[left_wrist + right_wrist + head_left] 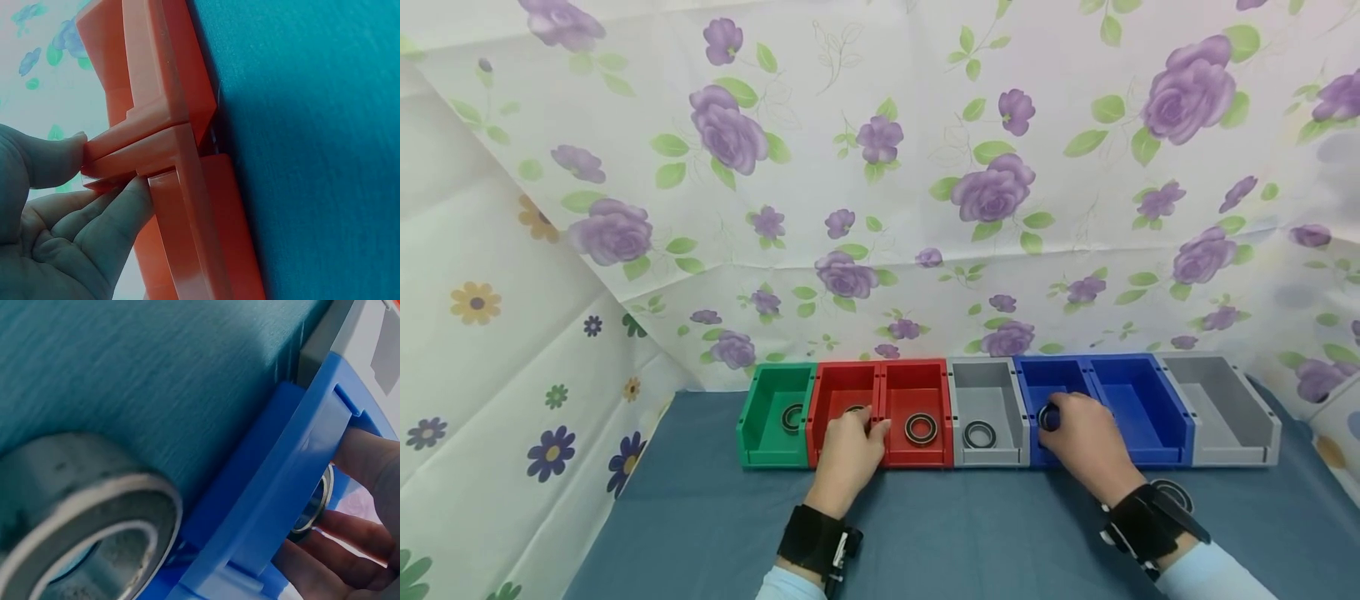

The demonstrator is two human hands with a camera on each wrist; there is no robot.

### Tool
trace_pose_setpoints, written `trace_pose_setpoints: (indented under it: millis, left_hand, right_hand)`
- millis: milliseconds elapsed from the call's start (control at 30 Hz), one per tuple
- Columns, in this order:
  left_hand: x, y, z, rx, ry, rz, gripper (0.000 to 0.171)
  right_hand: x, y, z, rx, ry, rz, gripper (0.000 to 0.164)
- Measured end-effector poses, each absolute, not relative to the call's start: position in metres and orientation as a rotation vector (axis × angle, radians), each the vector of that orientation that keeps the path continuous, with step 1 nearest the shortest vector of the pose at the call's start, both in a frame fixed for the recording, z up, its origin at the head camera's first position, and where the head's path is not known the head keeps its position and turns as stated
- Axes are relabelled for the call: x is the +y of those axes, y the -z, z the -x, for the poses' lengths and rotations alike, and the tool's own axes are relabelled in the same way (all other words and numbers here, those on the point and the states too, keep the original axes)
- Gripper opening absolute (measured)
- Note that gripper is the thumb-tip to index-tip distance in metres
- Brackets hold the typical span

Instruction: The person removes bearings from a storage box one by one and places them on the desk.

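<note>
My left hand (850, 446) pinches the adjoining side walls (144, 144) of two red bins, thumb on one side and fingers on the other. In the left red bin (846, 379), a bearing (854, 408) is mostly hidden behind that hand. The right red bin (916, 379) holds a ring-shaped bearing (921, 429) lying flat. My right hand (1090, 437) reaches into the left blue bin (1051, 375) and holds a metal bearing (326, 490) between thumb and fingers, tilted on edge behind the front lip.
A green bin (778, 379) and a grey bin (985, 383) each hold one bearing. Further right stand another blue bin (1131, 392) and a grey bin (1210, 396). One bearing (1180, 493) lies on the blue cloth beside my right wrist. Flowered sheets (880, 208) hang behind the row.
</note>
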State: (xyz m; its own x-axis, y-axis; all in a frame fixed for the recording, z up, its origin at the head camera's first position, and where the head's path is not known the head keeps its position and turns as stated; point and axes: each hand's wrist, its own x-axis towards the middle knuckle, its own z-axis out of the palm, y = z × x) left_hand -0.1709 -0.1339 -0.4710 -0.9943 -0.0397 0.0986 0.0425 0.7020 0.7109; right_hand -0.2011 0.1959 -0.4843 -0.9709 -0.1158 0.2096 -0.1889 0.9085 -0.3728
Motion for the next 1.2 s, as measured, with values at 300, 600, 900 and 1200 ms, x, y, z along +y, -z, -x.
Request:
trace_pose_setpoints:
  millis: [300, 600, 900, 1200]
  left_hand:
    - [-0.134, 0.472, 0.171, -2.796, 1.171, 0.000, 0.036]
    - [-0.133, 0.471, 0.170, -2.799, 1.159, -0.008, 0.036]
    - [-0.133, 0.471, 0.170, -2.815, 1.137, -0.018, 0.042]
    - [-0.132, 0.471, 0.170, -2.805, 1.151, -0.006, 0.039]
  right_hand:
    - [0.200, 0.479, 0.196, -2.788, -0.553, -0.288, 0.053]
    - [0.204, 0.470, 0.192, -2.668, -0.515, -0.367, 0.050]
    - [0.205, 0.461, 0.185, -2.596, -0.535, -0.439, 0.052]
    - [0.203, 0.449, 0.174, -2.582, -0.580, -0.459, 0.053]
